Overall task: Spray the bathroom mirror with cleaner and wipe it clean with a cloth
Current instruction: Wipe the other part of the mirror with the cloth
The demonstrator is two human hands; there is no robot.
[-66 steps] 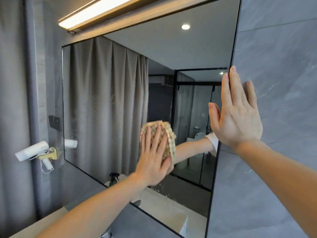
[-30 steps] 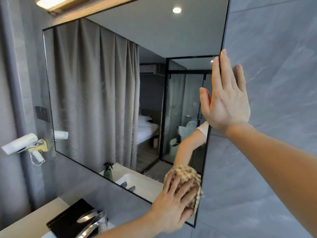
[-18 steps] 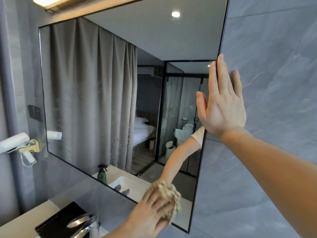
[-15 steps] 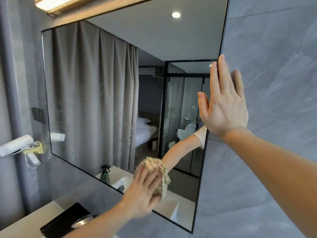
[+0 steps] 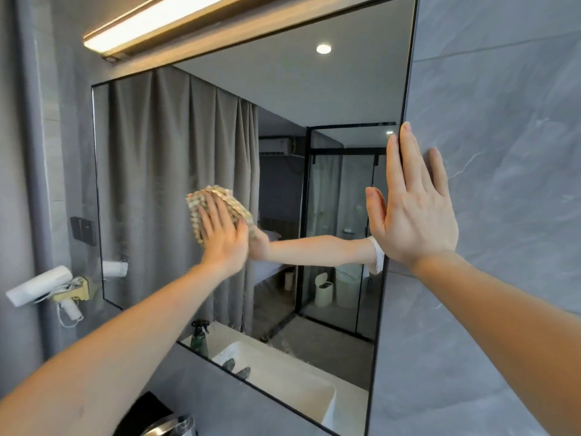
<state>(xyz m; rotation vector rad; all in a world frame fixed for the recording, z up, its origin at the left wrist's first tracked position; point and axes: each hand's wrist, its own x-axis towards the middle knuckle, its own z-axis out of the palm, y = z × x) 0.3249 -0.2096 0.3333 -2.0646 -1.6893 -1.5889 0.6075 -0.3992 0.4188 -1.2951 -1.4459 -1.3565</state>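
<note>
Two hands up on the wall right now. My left hand is flat against the bathroom mirror, fingers straight, pressing a bunched-up beige waffle-weave cloth onto the glass about mid-height, a bit left of the mirror's middle. The cloth pokes out above and to both sides of my fingers. My right hand is open too, palm flat, fingers pointing up, planted right along the mirror's black right edge, with most of it on the grey marble-look wall tile and the thumb over the glass.

Down low in the reflection I can see the dark green spray bottle standing beside the white sink, near the mirror's bottom edge. Faint streaks show on the glass by the lower left corner. Off to the left on the wall hangs a white hair dryer in its holder, with a dark switch plate above it. A light bar glows over the mirror, and a bit of chrome faucet peeks in at the bottom.
</note>
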